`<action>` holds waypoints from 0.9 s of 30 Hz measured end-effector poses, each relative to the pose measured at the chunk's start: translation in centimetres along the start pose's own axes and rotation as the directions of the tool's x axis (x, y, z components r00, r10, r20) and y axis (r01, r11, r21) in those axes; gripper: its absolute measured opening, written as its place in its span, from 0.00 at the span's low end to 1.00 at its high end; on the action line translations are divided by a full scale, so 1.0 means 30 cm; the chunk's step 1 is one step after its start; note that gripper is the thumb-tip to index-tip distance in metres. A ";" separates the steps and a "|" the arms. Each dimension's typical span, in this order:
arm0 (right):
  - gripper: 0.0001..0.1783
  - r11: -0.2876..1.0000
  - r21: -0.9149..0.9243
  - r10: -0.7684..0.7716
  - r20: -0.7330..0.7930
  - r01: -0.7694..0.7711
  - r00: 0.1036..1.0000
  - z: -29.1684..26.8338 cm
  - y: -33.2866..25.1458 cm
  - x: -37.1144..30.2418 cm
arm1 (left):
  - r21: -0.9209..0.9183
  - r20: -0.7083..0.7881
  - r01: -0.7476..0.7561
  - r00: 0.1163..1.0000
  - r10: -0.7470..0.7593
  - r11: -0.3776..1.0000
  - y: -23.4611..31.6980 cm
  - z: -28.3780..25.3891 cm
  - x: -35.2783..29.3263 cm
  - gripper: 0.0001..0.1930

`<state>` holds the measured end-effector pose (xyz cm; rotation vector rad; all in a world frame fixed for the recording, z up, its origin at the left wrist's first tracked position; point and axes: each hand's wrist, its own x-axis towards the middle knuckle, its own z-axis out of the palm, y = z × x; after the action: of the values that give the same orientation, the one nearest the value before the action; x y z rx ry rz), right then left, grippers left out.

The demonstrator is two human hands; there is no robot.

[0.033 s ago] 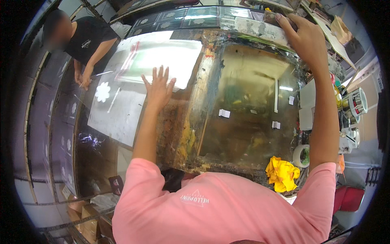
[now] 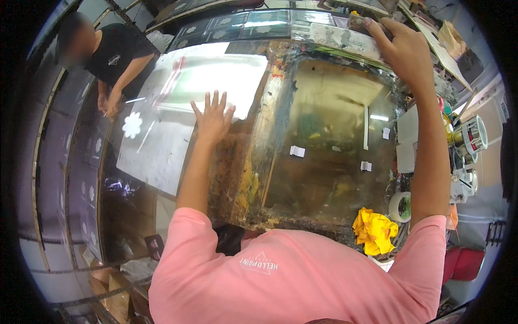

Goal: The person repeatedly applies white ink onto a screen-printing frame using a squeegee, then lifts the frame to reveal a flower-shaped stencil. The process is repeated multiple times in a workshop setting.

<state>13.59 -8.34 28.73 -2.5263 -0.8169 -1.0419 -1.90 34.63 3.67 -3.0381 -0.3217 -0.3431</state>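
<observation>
My left hand (image 2: pixel 212 123) is spread flat, its fingertips at the near edge of a shiny clear plastic sheet (image 2: pixel 221 78) with a pink strip along its left side. Under that sheet lies a larger white sheet (image 2: pixel 156 154). Far off at the right, my right hand (image 2: pixel 407 51) has its fingers bent over the back of the stained frame (image 2: pixel 264 124), close to a grey-brown block (image 2: pixel 358 23). What it grips there is hidden. Inside the frame, a yellowish see-through pane (image 2: pixel 329 178) carries several small white tape pieces (image 2: pixel 297 151).
At the far left a co-worker (image 2: pixel 121 56) in black holds a thin stick over a flower-marked sheet (image 2: pixel 131 125). A yellow crumpled cloth (image 2: pixel 375 231) and a tape roll (image 2: pixel 400 207) lie at the near right. Cans (image 2: pixel 470 135) stand beyond my right arm.
My left hand has slid slightly towards me and to the right. The flower-marked sheet and the co-worker's hands have shifted a little left. My right hand stays in place.
</observation>
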 end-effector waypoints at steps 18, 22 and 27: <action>0.34 0.999 0.004 0.039 -0.024 -0.039 0.999 -0.028 -0.023 0.018 | -0.437 0.222 -0.106 0.950 0.222 0.893 0.341 -0.142 0.087 0.28; 0.36 0.999 -0.036 0.031 0.011 -0.031 0.999 -0.010 0.000 0.007 | -0.414 0.195 -0.343 0.871 0.451 0.843 0.704 -0.019 -0.070 0.40; 0.37 0.998 -0.041 0.041 0.013 -0.041 0.999 -0.010 -0.007 -0.003 | -0.414 0.059 -0.535 0.792 0.608 0.737 1.012 0.070 -0.145 0.62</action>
<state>13.25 -8.36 28.88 -2.5761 -0.7517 -1.0392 0.91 4.33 -0.68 -3.3199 0.7761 -0.0651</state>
